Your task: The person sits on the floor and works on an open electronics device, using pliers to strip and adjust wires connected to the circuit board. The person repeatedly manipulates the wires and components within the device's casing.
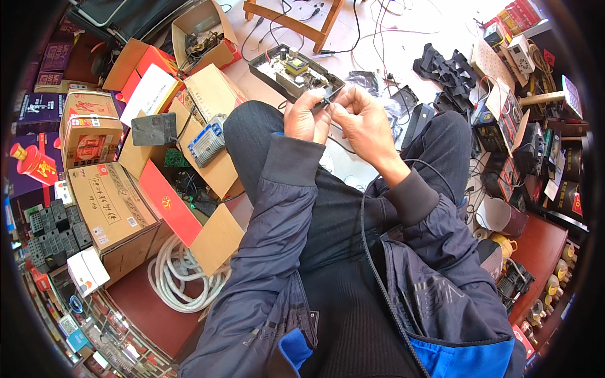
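Observation:
Both my hands meet above my knees at the near edge of an opened black case (262,67) with a circuit board (295,65) inside. My left hand (306,118) is closed, its thumb and fingers pinching a thin black cable (325,101) by its end. From the other side my right hand (365,125) pinches the same cable, thumb and forefinger together. The fingers partly hide the cable's end, and whether it joins the case cannot be made out. A dark cord (363,217) runs down over my jacket from beside my right wrist.
Open cardboard boxes (214,91) stand at my left, with a blue-grey device (208,141) and a black adapter (154,129) on them. A coiled white hose (183,277) lies nearer. Black straps (449,79) and loose cables cover the floor ahead right. A wooden stool (296,24) stands ahead.

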Available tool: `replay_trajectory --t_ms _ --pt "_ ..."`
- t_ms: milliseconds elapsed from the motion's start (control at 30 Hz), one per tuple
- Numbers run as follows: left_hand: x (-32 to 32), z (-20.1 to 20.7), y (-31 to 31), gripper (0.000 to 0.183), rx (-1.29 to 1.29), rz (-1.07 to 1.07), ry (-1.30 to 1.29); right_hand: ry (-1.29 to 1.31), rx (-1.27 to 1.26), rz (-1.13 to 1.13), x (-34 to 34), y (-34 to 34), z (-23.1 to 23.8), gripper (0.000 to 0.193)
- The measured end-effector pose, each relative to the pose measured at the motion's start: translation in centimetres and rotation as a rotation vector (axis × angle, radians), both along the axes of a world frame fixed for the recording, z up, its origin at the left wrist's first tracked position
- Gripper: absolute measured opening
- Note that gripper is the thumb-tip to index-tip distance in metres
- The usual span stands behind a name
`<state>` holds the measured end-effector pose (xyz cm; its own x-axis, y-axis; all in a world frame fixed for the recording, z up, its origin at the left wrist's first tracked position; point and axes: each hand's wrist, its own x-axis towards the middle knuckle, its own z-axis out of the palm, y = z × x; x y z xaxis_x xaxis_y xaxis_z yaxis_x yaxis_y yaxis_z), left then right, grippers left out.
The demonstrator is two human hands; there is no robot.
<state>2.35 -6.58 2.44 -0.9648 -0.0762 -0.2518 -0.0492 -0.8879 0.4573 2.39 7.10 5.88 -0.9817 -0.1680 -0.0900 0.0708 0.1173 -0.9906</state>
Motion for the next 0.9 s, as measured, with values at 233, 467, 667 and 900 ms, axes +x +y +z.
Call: replay_trajectory --t_ms 233,467,667,900 --pt "0.2 0.0 0.1 0.046 -0.046 0.057 -0.063 -0.178 -0.143 0.043 -0.4 0.1 -0.2 0.013" --pt "0.1 0.5 0.5 0.048 -0.099 0.085 -0.070 -0.334 -0.266 0.071 -0.4 0.3 0.2 0.015" --pt "0.0 0.4 0.4 0.046 -0.068 0.096 -0.101 -0.208 -0.132 0.066 -0.5 -0.2 -1.6 0.018" --pt "-0.4 -1.3 0.1 0.039 -0.075 0.109 -0.200 0.131 0.114 0.035 -0.2 -0.5 -1.8 0.015"
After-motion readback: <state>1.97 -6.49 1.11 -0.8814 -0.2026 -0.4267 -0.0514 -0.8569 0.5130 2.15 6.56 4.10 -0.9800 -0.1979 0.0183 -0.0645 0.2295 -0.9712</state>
